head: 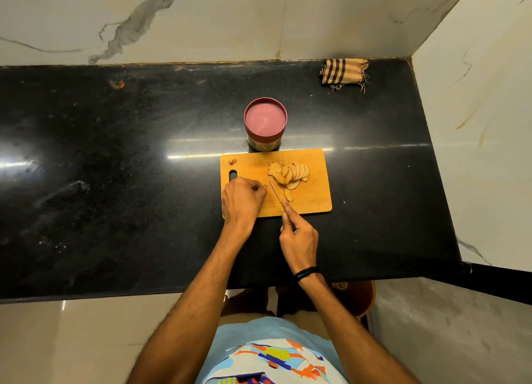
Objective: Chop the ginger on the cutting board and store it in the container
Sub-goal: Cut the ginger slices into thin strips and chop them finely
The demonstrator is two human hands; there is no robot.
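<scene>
Two hands are working over the counter (115, 182). On it the board (312, 201) is lying flat, and the container (265, 118) is standing just behind its far edge, lid on. My left hand (243, 199) is resting on the board, fingers curled beside the blade; whether they are pinching a ginger stub I cannot tell. My right hand (299, 239) is gripping the knife (275, 192), forefinger along the spine. Slices (288, 173) are lying fanned right of the blade. Risk, as I am judging it: my knuckles are sitting close to the edge, so a slip off a small stub could nick a fingertip.
</scene>
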